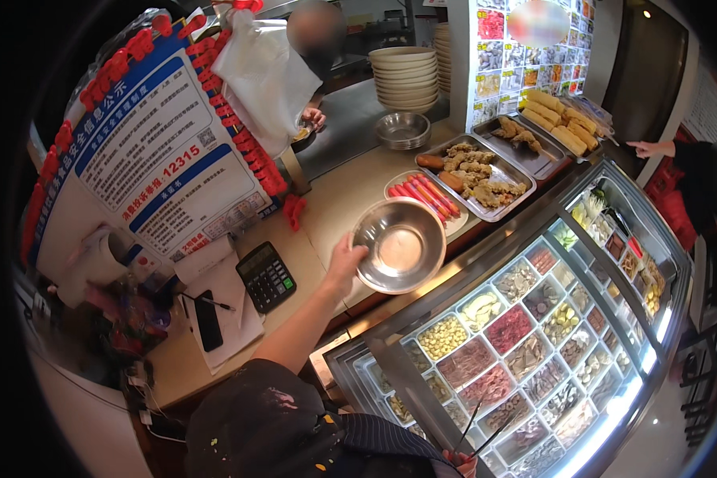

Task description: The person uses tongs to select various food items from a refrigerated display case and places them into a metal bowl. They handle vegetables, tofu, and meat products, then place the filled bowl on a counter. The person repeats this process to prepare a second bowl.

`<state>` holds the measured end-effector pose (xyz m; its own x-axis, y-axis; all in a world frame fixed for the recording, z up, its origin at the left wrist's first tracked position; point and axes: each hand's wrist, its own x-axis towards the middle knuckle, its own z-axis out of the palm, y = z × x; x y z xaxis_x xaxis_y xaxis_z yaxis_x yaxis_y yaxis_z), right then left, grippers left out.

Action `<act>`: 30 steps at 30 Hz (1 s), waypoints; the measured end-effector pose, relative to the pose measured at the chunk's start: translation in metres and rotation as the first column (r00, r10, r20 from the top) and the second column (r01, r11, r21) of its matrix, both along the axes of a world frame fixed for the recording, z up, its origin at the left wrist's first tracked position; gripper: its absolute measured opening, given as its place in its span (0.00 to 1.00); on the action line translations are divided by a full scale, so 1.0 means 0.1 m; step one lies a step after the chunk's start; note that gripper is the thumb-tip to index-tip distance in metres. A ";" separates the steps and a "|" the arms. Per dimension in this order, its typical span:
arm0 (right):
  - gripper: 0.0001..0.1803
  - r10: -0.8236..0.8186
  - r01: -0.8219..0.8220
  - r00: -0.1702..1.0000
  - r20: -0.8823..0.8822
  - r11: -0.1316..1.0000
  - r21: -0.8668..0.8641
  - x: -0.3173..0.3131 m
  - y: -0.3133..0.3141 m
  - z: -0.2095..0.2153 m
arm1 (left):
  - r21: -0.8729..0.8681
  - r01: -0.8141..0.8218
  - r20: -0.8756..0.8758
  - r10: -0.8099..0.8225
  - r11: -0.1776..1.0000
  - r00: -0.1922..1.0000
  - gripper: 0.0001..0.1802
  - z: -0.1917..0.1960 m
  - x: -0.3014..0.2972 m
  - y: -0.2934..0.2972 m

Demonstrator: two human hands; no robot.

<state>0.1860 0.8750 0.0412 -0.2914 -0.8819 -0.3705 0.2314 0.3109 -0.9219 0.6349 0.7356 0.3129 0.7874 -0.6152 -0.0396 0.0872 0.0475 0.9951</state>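
Note:
A shiny round metal bowl [430, 239] is held by its left rim in my left hand [345, 263], thumb over the edge. I see no food inside it. The bowl is above the counter, just in front of a plate of red sausage sticks [428, 197]. At the lower edge, my right hand [459, 462], partly cut off, is closed round thin dark metal tongs [494, 434], their two arms apart. The tongs are over the glass-topped display case [390, 350], which contains several white-edged tubs of sliced meat [508, 328], vegetables and other foods.
Fried food fills a metal tray [521, 188] behind the sausages, beside yellow dough sticks [562, 119]. Stacked metal bowls [402, 130] and pale bowls [404, 76] stand farther back. A calculator [265, 276] and phone [208, 323] lie left. One person [315, 48] stands behind the counter, another [689, 171] right.

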 end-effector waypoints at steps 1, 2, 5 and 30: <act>0.25 -0.178 0.142 0.972 0.151 0.965 0.220 0.05 -0.12 0.25 | -0.012 0.006 -0.080 -0.007 1.000 0.997 0.17 -0.19 -0.05 -0.02; 0.26 -0.376 0.238 0.892 0.252 0.863 0.445 0.13 -0.26 0.61 | -0.025 0.014 -0.159 -0.017 1.000 0.987 0.16 -0.39 -0.06 -0.01; 0.18 0.171 -0.191 0.980 0.102 0.951 0.245 -0.08 -0.24 0.36 | 0.098 -0.054 0.028 0.051 0.994 0.998 0.15 -0.74 0.10 0.10; 0.15 0.377 -0.485 0.673 -0.636 0.875 0.005 0.34 -0.81 0.99 | 0.132 -0.012 -0.026 0.015 0.991 1.000 0.15 -0.64 0.04 -0.02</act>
<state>0.2196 0.7937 0.1399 0.0244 -0.9942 -0.1052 -0.5096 0.0781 -0.8569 0.6390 0.7334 0.2491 0.7931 -0.5926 -0.1411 0.1146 -0.0822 0.9900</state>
